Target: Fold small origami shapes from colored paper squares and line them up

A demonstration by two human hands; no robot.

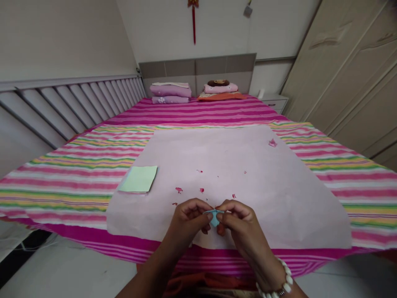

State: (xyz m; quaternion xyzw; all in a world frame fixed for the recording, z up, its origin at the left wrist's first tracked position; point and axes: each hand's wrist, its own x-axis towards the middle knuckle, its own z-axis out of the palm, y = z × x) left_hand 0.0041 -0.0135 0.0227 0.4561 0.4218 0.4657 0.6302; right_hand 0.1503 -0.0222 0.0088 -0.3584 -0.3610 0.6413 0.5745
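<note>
A small light-blue piece of folded paper (214, 219) is held up between my two hands, just above the near part of a large pale sheet (248, 157). My left hand (192, 217) pinches its left side between thumb and fingers. On the right side, my right hand (237, 219) grips it the same way, thumb toward me. The fingers hide part of the paper, so its full shape cannot be made out. Beyond my hands, several small red marks or scraps (179, 190) are scattered over the sheet.
A stack of light-green square paper (139, 179) lies at the sheet's left edge. A small pink folded paper piece (272, 142) sits far right. The sheet rests on a striped bedspread (350, 178). Folded bedding (171, 91) is piled by the headboard (214, 64); a slatted rail (77, 103) runs left.
</note>
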